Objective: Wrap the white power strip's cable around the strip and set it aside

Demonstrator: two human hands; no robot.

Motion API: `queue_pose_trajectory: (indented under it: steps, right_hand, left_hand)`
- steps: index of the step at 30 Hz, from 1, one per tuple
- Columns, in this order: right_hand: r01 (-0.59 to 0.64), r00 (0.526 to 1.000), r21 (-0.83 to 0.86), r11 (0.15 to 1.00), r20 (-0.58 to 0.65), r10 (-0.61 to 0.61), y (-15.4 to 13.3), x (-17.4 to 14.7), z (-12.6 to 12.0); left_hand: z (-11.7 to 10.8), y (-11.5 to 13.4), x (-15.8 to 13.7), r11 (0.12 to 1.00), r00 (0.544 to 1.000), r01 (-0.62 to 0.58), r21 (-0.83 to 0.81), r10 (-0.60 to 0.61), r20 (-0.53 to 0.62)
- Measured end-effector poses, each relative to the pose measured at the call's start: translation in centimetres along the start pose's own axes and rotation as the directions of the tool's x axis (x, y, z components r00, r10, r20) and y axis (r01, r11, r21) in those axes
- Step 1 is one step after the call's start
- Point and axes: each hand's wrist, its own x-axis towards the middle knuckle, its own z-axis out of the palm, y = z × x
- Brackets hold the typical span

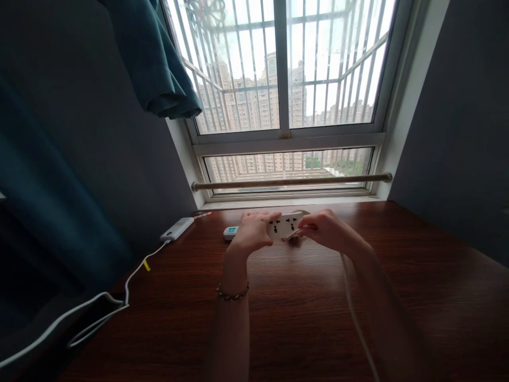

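A white power strip (283,225) lies across the wooden surface near the window, rows of dark socket holes on its top. My left hand (253,229) is wrapped over its left part, thumb on the near side and fingers over the far edge. From under that hand, on the left, pokes a white end with a blue panel (230,232); whether it belongs to the strip I cannot tell. My right hand (324,228) pinches a thin white cord (293,234) just over the strip's near edge. Another stretch of pale cord (355,310) runs from below my right wrist towards me.
On the left lies a white box-shaped device (177,230) with a white cable (128,286) bearing a yellow tag (147,265). A metal bar (290,182) crosses the low window. A blue curtain (159,74) hangs bunched at upper left. Walls flank both sides.
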Motion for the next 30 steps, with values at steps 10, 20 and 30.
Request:
queue_pose_trajectory:
  steps: [10, 20, 30]
  right_hand:
    - [-0.175, 0.984, 0.695, 0.698, 0.126, 0.122, 2.1, 0.7, -0.1]
    - [-0.258, 0.914, 0.961, 0.1, 0.209, 0.347, 2.2, 3.3, 5.5]
    - [-0.628, 0.691, 0.202, 0.751, 0.588, 0.42, 1.6, 1.7, 6.2]
  left_hand:
    - [-0.7, -0.7, -0.9, 0.7, 0.847, -0.153, -0.697, 0.456, 0.273]
    - [-1.1, 2.0, 0.1, 0.205, 0.976, 0.088, -0.975, 0.178, 0.126]
    - [1.6, -2.7, 1.7, 0.651, 0.697, 0.496, -0.575, -0.693, -0.183]
